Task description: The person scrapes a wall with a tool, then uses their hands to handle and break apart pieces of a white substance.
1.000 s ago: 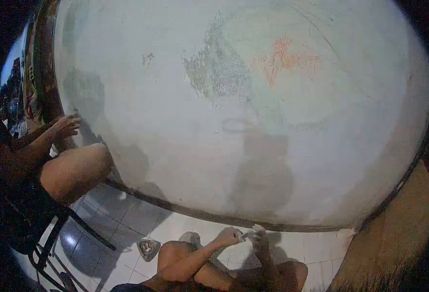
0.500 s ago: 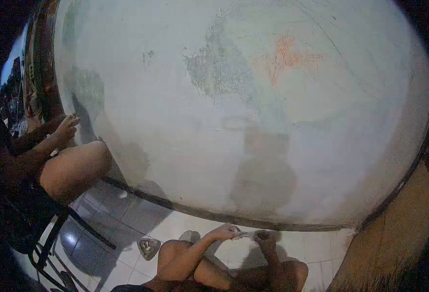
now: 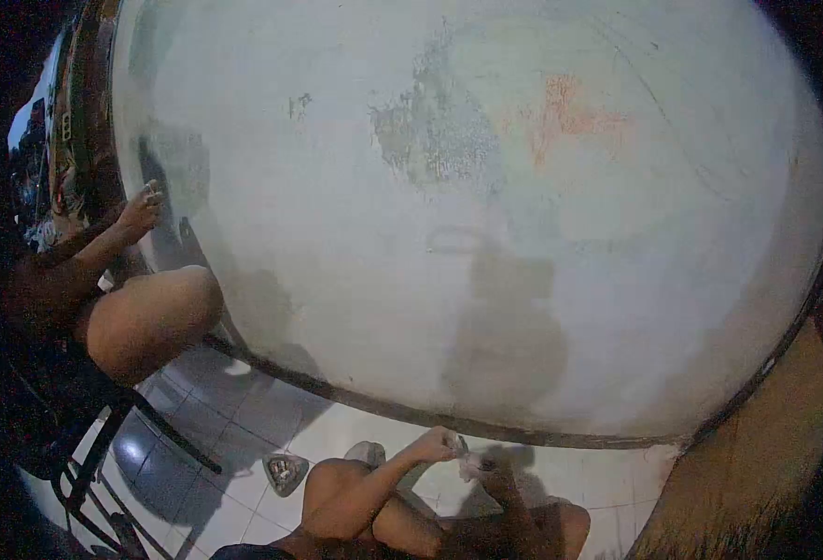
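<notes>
My left hand [image 3: 438,444] is held out low in front of the wall, its fingers pinched around a small pale-grey thing [image 3: 462,448] whose kind I cannot tell. Just right of it and slightly lower, my right hand [image 3: 492,476] lies in shadow. A whitish patch [image 3: 470,466] shows at the right hand's fingertips, right beside the left fingers. Both hands are above the tiled floor, in front of my bent knees [image 3: 332,485].
A large whitewashed wall [image 3: 337,243] with peeled grey and orange patches fills the view. At left another person [image 3: 155,322] sits by a dark chair frame [image 3: 174,434], one hand raised. A triangular dish [image 3: 285,474] rests on the tiles. A brown panel [image 3: 757,439] stands at right.
My hands held a thin pale thing stretched between them; now the fingers are bunched closer, with whitish material at the right fingertips. The other person's hand has risen.
</notes>
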`<state>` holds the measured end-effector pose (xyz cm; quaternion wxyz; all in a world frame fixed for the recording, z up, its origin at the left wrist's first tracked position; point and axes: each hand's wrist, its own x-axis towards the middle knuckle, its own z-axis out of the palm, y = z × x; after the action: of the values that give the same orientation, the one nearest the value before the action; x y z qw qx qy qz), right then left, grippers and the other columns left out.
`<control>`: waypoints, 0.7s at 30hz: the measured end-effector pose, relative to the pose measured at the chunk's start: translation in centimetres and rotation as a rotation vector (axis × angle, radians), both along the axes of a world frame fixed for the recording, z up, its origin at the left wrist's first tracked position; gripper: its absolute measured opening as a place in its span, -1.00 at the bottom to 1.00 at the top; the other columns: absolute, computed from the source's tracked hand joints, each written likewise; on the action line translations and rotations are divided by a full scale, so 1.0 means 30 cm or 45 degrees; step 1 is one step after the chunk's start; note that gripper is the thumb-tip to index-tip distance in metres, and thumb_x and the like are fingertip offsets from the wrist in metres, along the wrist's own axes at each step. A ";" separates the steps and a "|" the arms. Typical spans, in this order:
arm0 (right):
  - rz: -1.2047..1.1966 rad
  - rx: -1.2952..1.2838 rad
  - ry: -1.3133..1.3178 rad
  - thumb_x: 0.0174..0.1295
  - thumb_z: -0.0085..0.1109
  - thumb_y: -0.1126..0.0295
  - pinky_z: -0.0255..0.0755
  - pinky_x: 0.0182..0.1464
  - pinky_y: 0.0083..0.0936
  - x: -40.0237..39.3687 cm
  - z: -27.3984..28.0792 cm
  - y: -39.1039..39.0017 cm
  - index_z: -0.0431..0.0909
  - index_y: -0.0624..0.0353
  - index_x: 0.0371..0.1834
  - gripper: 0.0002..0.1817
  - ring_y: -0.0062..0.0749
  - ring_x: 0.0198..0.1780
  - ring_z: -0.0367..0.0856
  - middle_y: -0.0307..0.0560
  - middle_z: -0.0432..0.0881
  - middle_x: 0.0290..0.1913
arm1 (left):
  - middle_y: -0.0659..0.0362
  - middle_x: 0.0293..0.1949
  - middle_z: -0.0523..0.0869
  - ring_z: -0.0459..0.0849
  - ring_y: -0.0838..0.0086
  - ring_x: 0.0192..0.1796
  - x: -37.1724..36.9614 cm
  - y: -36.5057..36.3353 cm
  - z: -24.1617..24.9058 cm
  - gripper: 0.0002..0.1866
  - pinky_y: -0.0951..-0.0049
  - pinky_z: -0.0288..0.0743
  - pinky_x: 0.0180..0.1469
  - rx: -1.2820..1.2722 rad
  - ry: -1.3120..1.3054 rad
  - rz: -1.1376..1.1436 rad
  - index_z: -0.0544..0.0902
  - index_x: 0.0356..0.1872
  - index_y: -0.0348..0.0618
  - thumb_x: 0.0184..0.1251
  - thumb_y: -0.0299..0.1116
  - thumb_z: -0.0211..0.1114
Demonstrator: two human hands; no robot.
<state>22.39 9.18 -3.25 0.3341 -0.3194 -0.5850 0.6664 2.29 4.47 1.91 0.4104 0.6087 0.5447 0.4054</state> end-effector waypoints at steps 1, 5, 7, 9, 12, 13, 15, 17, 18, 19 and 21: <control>-0.004 0.058 -0.022 0.04 0.29 0.31 0.41 -0.30 -0.51 0.000 0.016 -0.004 0.56 0.27 -0.45 -0.78 -0.47 -0.42 0.48 -0.16 0.54 -0.51 | 0.28 -0.73 0.45 0.36 0.62 -0.60 0.011 -0.003 0.012 -0.64 0.50 0.27 -0.51 0.149 -0.102 0.029 0.57 -0.58 -0.21 0.08 -0.08 0.32; -0.021 0.287 -0.120 0.07 0.25 0.34 0.41 -0.33 -0.48 -0.004 0.131 -0.018 0.53 0.30 -0.49 -0.78 -0.43 -0.46 0.49 -0.09 0.55 -0.50 | 0.31 -0.70 0.47 0.36 0.66 -0.58 0.008 0.010 0.006 -0.70 0.56 0.25 -0.51 0.064 -0.015 0.022 0.59 -0.56 -0.18 0.09 -0.13 0.34; -0.037 0.410 -0.180 0.08 0.23 0.35 0.41 -0.34 -0.47 -0.009 0.192 -0.012 0.52 0.31 -0.51 -0.78 -0.41 -0.48 0.50 -0.06 0.55 -0.50 | 0.34 -0.65 0.50 0.39 0.69 -0.56 0.020 -0.020 0.131 -0.76 0.60 0.27 -0.50 -0.030 -0.426 0.108 0.63 -0.49 -0.11 0.09 -0.16 0.37; -0.272 0.924 -0.673 0.08 0.23 0.35 0.41 -0.30 -0.50 -0.002 0.275 0.066 0.55 0.32 -0.47 -0.79 -0.44 -0.44 0.51 -0.07 0.59 -0.48 | 0.34 -0.60 0.54 0.44 0.71 -0.53 0.001 -0.007 0.202 -0.73 0.61 0.31 -0.48 -0.078 -0.461 0.131 0.64 -0.44 -0.10 0.07 -0.12 0.40; -0.663 0.975 -0.275 0.05 0.25 0.40 0.39 -0.32 -0.45 -0.096 0.651 0.070 0.55 0.27 -0.47 -0.85 -0.38 -0.41 0.51 -0.08 0.57 -0.45 | 0.35 -0.62 0.55 0.46 0.69 -0.53 -0.018 -0.009 0.249 -0.65 0.61 0.34 -0.46 -0.161 -0.459 0.326 0.62 -0.47 -0.15 0.09 -0.04 0.37; -0.730 1.076 -0.293 0.04 0.24 0.47 0.39 -0.32 -0.45 -0.129 0.777 0.070 0.52 0.25 -0.49 -0.90 -0.32 -0.41 0.51 -0.08 0.53 -0.45 | 0.35 -0.62 0.55 0.46 0.69 -0.53 -0.025 0.004 0.214 -0.65 0.61 0.34 -0.46 -0.158 -0.470 0.311 0.62 -0.47 -0.15 0.09 -0.04 0.37; -0.913 1.460 -0.239 0.02 0.27 0.47 0.37 -0.36 -0.45 -0.203 0.993 0.107 0.57 0.25 -0.44 -0.90 -0.30 -0.41 0.50 -0.07 0.52 -0.45 | 0.31 -0.64 0.56 0.47 0.69 -0.55 -0.035 0.017 0.166 -0.63 0.59 0.36 -0.46 -0.106 -0.228 0.327 0.60 -0.55 -0.16 0.09 -0.02 0.35; -1.005 1.772 -0.101 0.03 0.26 0.49 0.36 -0.39 -0.44 -0.285 1.204 0.096 0.63 0.21 -0.36 -0.90 -0.31 -0.42 0.48 -0.07 0.49 -0.47 | 0.20 -0.65 0.56 0.50 0.60 -0.57 -0.042 -0.002 0.157 -0.57 0.52 0.40 -0.43 -0.008 -0.326 0.134 0.57 -0.59 -0.21 0.06 0.01 0.34; -1.013 1.822 -0.055 0.03 0.24 0.52 0.35 -0.40 -0.44 -0.326 1.284 0.100 0.64 0.21 -0.33 -0.88 -0.31 -0.43 0.47 -0.07 0.47 -0.48 | 0.14 -0.63 0.57 0.52 0.49 -0.55 -0.033 -0.010 0.153 -0.57 0.45 0.42 -0.41 0.065 -0.166 0.165 0.57 -0.58 -0.22 0.04 0.01 0.33; -1.019 1.871 -0.009 0.03 0.23 0.54 0.35 -0.42 -0.44 -0.366 1.348 0.107 0.65 0.20 -0.30 -0.86 -0.30 -0.45 0.45 -0.07 0.46 -0.48 | 0.08 -0.61 0.57 0.54 0.39 -0.54 -0.029 -0.015 0.155 -0.57 0.38 0.43 -0.39 0.137 -0.006 0.197 0.58 -0.57 -0.23 0.03 0.02 0.32; -1.024 2.056 0.086 0.04 0.21 0.57 0.33 -0.44 -0.44 -0.438 1.437 0.130 0.64 0.23 -0.29 -0.85 -0.32 -0.48 0.42 -0.08 0.42 -0.50 | 0.01 -0.53 0.61 0.58 0.16 -0.44 -0.038 0.006 0.143 -0.56 0.25 0.44 -0.33 0.019 0.261 0.114 0.56 -0.55 -0.20 0.03 0.05 0.29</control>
<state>9.27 13.09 39.86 0.6815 -0.1481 -0.7089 -0.1053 1.16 4.66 6.20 0.3294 0.6250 0.6075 0.3630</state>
